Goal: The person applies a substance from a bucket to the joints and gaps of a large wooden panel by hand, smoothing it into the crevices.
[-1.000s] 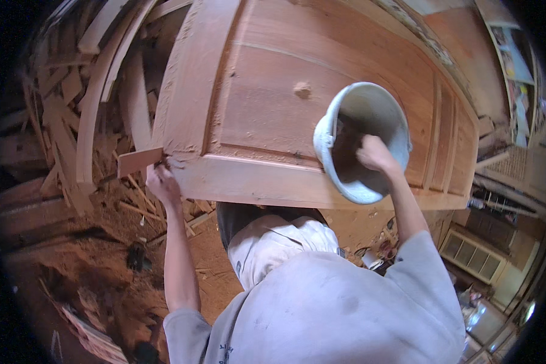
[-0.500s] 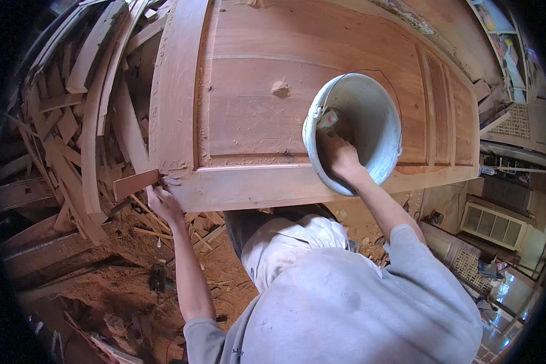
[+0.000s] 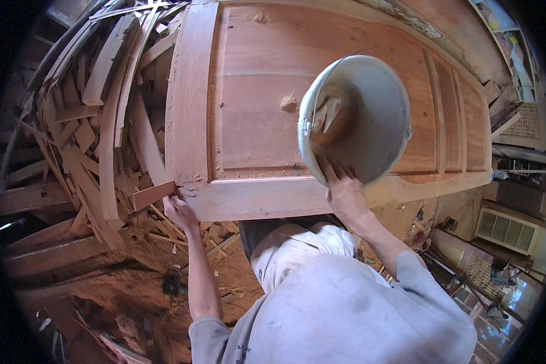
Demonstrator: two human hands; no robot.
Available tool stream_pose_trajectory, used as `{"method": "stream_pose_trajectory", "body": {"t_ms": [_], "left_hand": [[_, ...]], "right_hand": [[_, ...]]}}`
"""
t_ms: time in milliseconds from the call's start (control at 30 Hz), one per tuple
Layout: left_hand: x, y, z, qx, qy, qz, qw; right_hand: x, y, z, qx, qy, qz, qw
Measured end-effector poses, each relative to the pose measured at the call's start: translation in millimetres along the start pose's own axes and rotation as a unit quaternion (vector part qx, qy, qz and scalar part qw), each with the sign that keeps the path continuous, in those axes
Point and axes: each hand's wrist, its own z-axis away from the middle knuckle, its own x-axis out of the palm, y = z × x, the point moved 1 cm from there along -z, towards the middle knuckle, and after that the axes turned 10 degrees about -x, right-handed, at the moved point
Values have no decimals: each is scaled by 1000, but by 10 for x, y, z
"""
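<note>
Small dark characters (image 3: 242, 352) are showing on the grey T-shirt (image 3: 346, 303), near its left sleeve at the lower edge, but they are staying too small to read. A pale object (image 3: 329, 114) inside the whitish bucket (image 3: 379, 133) is bearing a reddish mark, which is forming no readable word or number.

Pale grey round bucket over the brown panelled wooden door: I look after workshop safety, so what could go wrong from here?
The right hand is at the near rim of the bucket; a pull there might tip it. The small flat brown wooden piece in the left hand juts past the corner of the door and could get knocked. The heaped loose brown boards beyond might shift if bumped.
</note>
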Motion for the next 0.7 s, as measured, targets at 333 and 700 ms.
{"method": "stream_pose_trajectory", "body": {"t_ms": [333,700], "left_hand": [[-8,-32,-9,8,8,-9,1000],[27,-133,-31,-18,12,-6,1000]], "right_hand": [[260,273,-163,82,-93,-56,991],[179,1003,-785,122,-100,-191,969]]}}
